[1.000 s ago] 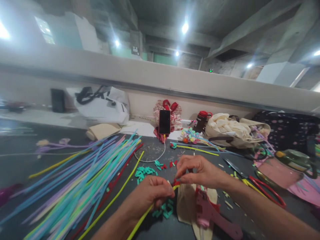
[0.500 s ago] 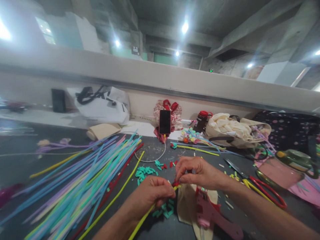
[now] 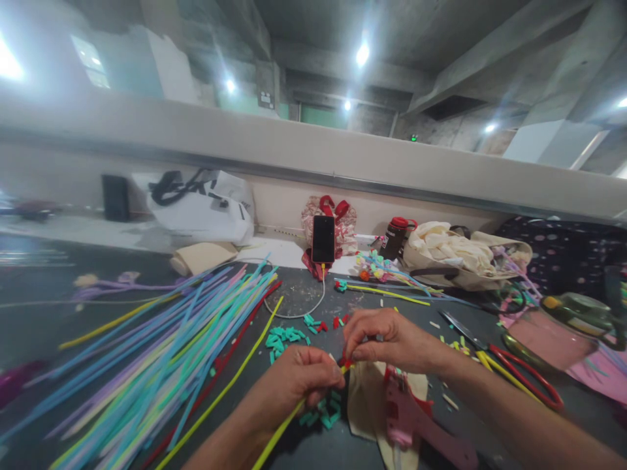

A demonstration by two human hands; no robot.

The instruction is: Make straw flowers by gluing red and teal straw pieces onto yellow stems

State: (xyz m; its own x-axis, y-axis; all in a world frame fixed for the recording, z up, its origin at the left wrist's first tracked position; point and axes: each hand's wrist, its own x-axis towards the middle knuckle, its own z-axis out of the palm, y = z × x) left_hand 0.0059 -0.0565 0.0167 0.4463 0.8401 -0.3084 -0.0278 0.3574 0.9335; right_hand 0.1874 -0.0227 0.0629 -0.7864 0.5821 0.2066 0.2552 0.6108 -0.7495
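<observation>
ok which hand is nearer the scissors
Right. The right hand is left of the scissors, apart from them; the left hand is farther left, past the right hand, holding a yellow stem.

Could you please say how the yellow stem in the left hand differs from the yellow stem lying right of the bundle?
The held stem is pinched by the left hand, while the loose stem lies on the table. The held stem has a small red piece at its upper end, by the right hand; the loose stem's far end is bare. Both are yellow and slender.
</observation>
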